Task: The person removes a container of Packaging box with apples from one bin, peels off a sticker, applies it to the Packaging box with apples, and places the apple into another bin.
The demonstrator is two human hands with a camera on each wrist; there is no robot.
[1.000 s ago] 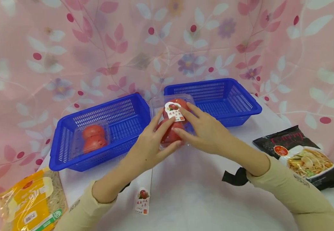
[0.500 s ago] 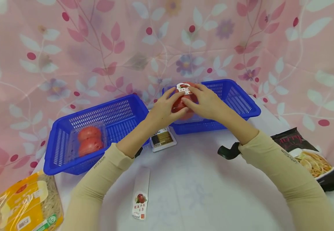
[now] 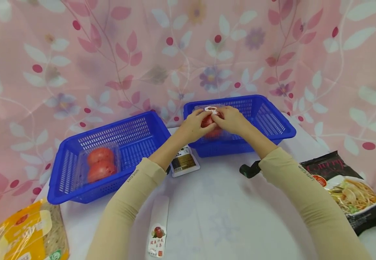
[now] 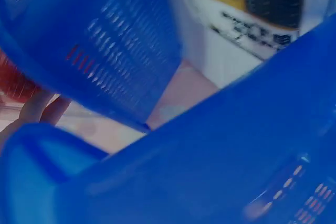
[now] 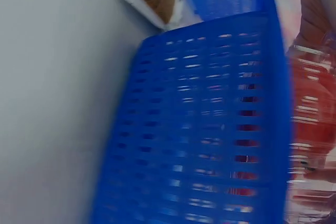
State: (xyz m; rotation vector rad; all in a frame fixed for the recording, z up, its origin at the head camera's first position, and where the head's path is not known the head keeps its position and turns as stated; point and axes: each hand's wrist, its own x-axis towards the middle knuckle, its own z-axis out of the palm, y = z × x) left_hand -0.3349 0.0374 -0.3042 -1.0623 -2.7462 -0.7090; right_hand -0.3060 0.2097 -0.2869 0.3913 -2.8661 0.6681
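Left hand (image 3: 192, 127) and right hand (image 3: 234, 120) grip one clear pack (image 3: 213, 133) of red fruit (image 5: 315, 114) inside the left end of the right basket (image 3: 227, 147), fingers partly closed over the pack from either side, as I follow remotely on the head camera. How far the fingertips reach beneath it I cannot tell, nor whether it touches the right basket's floor. I judge the step in hand to be placing the pack, best done level, with light, even pressure so the thin plastic does not dent, knuckles clear of the right basket's rim, and release only once the floor bears the weight. The white label (image 3: 212, 110) on top deserves care against a sliding thumb. My count runs outward: two blue baskets, with the left basket (image 3: 142, 144), left of the right one, holding one fruit pack (image 3: 101, 165) with two fruits; fingers hide the held pack's tally. One white-and-gold packet (image 3: 185, 164) lies just off the right basket's near left corner; one loose label strip (image 3: 157, 231) lies in front and left of it, one yellow bag (image 3: 28, 231) well to its left, one black bag (image 3: 350, 191) to its right, nearer the camera.
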